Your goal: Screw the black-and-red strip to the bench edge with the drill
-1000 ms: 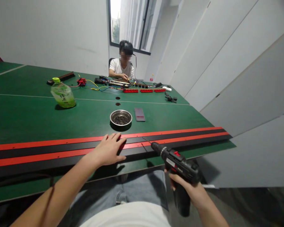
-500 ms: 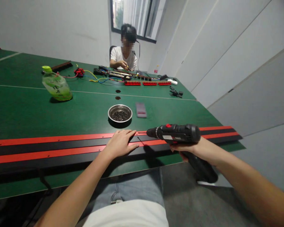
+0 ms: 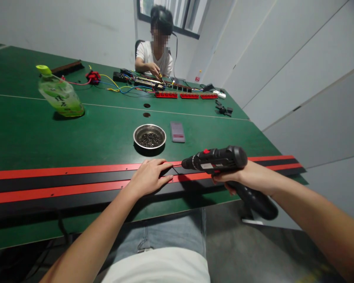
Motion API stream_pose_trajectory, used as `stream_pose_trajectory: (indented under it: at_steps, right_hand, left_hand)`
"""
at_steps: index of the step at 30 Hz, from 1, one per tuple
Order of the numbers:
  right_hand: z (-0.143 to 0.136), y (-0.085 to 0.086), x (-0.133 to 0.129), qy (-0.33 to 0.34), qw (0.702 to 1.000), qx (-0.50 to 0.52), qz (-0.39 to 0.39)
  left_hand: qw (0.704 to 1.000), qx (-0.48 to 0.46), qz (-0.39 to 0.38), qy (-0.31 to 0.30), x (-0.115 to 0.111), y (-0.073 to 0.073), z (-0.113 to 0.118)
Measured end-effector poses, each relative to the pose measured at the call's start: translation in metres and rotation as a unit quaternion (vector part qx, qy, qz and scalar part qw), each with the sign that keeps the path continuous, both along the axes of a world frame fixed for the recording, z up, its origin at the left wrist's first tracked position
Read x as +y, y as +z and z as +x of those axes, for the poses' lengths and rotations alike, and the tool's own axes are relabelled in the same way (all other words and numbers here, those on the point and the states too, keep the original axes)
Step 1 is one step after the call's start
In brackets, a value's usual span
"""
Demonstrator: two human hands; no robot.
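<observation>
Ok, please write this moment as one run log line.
left hand: on red-and-black strips | right hand: gripping drill | bit: at rear red band, contact unclear | beyond: metal bowl

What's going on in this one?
The right hand holds a drill, its bit aimed at the farther of two red-and-black strips; whether it touches is unclear. The left hand rests across the strips. A bowl of small dark parts stands beyond, and a co-worker sits across the table.

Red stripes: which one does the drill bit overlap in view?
The far red stripe, nearer the steel bowl. The drill bit crosses it; the near red stripe has no bit over it.
</observation>
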State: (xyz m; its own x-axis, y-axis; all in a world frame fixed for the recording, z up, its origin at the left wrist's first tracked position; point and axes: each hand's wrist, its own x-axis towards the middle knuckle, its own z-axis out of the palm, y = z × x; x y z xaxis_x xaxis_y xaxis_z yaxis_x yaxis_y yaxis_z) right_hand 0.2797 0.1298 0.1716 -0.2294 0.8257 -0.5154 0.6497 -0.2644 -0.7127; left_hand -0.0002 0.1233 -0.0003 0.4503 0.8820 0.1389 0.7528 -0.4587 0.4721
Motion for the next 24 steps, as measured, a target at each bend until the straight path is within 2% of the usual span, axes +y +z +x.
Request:
stream_pose_trajectory:
  at_steps: [11, 16, 24]
  right_hand:
    - [-0.017, 0.025, 0.034, 0.023, 0.999, -0.016, -0.027]
    - [-0.025, 0.033, 0.05, 0.072, 0.996, -0.046, -0.036]
    - [-0.031, 0.041, 0.056, 0.139, 0.99, -0.001, -0.003]
  left_hand:
    - [1.0, -0.004, -0.004, -0.005, 0.001, 0.0, -0.001]
    - [1.0, 0.0, -0.006, -0.002, 0.001, -0.001, -0.001]
    - [1.0, -0.003, -0.009, -0.009, 0.001, 0.002, 0.0]
